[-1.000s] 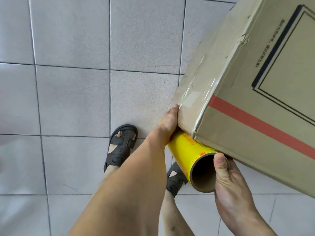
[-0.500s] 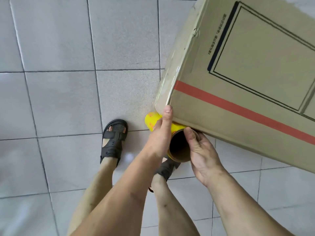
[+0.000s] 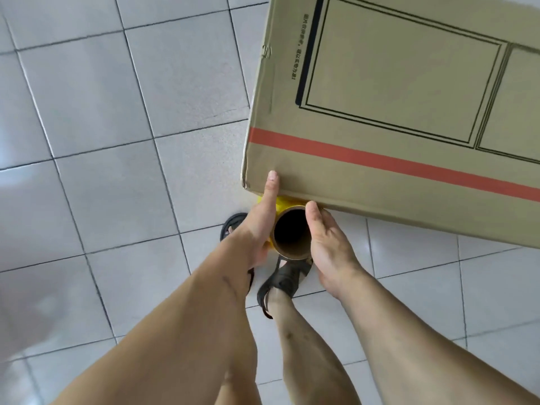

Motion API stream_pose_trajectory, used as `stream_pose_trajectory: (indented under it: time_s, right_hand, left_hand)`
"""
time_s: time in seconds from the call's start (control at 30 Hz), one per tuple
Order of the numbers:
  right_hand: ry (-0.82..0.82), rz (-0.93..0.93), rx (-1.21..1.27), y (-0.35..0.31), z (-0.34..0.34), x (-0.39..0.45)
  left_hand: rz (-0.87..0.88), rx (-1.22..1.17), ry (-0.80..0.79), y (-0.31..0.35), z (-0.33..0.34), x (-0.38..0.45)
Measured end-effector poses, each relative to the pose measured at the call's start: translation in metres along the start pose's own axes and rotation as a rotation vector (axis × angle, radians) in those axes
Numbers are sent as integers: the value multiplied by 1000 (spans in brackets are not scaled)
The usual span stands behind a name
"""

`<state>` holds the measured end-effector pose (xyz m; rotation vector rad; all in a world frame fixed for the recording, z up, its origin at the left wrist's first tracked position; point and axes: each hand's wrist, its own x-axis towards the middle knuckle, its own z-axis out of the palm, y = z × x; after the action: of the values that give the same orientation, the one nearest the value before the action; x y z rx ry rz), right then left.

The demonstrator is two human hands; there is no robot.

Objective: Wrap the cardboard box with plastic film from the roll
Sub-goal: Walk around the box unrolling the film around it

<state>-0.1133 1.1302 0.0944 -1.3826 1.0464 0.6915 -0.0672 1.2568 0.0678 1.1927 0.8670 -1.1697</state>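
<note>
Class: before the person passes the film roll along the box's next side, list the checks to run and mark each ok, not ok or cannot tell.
1. Left hand grips the roll: ok.
2. Right hand grips the roll: ok.
3. Roll sits close under the box's lower edge: ok.
4. Left thumb steadies the box corner: ok.
5. Film attached and taut: cannot tell.
6. Sandalled foot directly below the roll: not ok.

Head view, steeply down, close
</note>
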Motion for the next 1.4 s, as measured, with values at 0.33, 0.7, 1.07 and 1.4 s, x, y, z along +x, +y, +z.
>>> stream_pose_trajectory:
  time_s: [0.33,0.7,1.07,1.4]
  right_hand:
    - [160,42,61,-3,-11,3]
    - [105,83,35,4,-49,-1]
    - [88,46,-85,2,-89,1]
    - [-26,72,-119,1,-130,10]
  left_hand:
    - [48,145,87,-6,22,17]
    - [-80,225,-66,-3,41,23]
    - [-66,152,54,-28,82,22]
    - [-69,9,29,-37,128,13]
